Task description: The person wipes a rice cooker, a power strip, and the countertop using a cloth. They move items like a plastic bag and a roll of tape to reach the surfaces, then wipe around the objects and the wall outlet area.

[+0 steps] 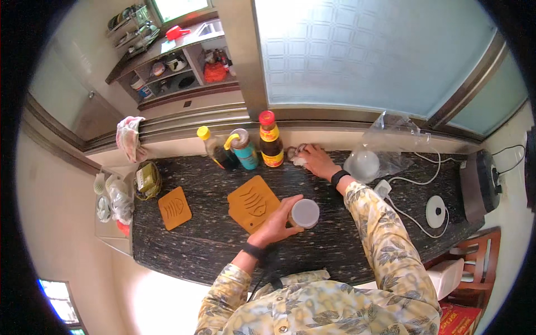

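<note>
My left hand grips a jar with a pale grey lid above the dark speckled counter, just right of a large orange board with a fish-bone design. Farther back, my right hand reaches to the counter's rear edge, its fingers on a crumpled whitish cloth or tissue; how firmly it holds this is hidden. Left of those fingers stand a red-capped sauce bottle, a teal bottle with a yellow strap and a yellow-capped bottle of dark liquid.
A smaller orange board and a wire basket lie to the left. On the right are a clear plastic bag, a glass bowl or round lid, a white power cord, a round white base and a dark appliance.
</note>
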Demonstrator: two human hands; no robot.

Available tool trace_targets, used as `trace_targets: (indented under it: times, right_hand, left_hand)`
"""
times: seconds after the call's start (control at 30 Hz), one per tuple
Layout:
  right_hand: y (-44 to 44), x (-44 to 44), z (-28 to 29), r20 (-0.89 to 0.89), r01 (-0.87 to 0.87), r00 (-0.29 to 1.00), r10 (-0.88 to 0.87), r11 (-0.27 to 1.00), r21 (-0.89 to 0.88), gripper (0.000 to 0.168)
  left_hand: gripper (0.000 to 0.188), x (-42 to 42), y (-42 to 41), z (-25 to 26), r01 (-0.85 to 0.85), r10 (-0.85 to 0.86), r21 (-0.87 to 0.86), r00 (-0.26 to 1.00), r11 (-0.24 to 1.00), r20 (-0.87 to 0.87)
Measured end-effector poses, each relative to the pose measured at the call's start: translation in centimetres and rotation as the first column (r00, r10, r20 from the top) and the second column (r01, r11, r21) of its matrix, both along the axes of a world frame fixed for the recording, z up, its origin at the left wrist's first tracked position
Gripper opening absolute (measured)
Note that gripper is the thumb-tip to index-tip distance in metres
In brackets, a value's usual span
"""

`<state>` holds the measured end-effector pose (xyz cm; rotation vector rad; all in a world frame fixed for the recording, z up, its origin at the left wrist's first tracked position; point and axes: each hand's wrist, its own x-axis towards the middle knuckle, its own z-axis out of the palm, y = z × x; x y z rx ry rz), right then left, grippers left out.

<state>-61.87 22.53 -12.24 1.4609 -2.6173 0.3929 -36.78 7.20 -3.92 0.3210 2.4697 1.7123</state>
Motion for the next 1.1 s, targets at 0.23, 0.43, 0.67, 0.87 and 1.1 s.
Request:
trace_targets:
  times: [0.23, 0.43, 0.67, 0.87, 1.1]
  right_hand:
    - [3.5, 2.9, -1.5, 0.046, 0.411, 0.909, -0.414, 0.909, 0.070, 0.046]
    - [8.5, 10.9, 0.6, 0.080, 0.138, 0.988, -0.135, 0.990, -0.026, 0.044]
    - [13.6, 23.1, 1.4, 0.228, 0.206, 0.957, -0.177, 0.973, -0.109, 0.043]
    - [13.2, 24.0, 1.8, 0.281, 0.307, 0.921, -0.270, 0.947, -0.097, 0.042]
    - [12.6, 23.8, 1.7, 0.327, 0.335, 0.901, -0.283, 0.935, -0.114, 0.048]
  left_hand:
    - [0.089, -0.2, 1.2, -1.1, -0.122, 0.123, 0.031, 0.992, 0.992, -0.033]
    - [0.088, 0.0, 2.2, -2.1, -0.253, 0.259, 0.092, 0.964, 0.963, -0.055]
    - [0.086, -4.5, 3.6, 0.5, -0.398, 0.410, 0.098, 0.883, 0.912, -0.229]
    - [0.086, -12.4, 6.1, 0.3, -0.402, 0.359, -0.042, 0.854, 0.914, -0.376]
    - [0.099, -15.9, 7.2, -2.8, -0.412, 0.367, -0.096, 0.879, 0.906, -0.303]
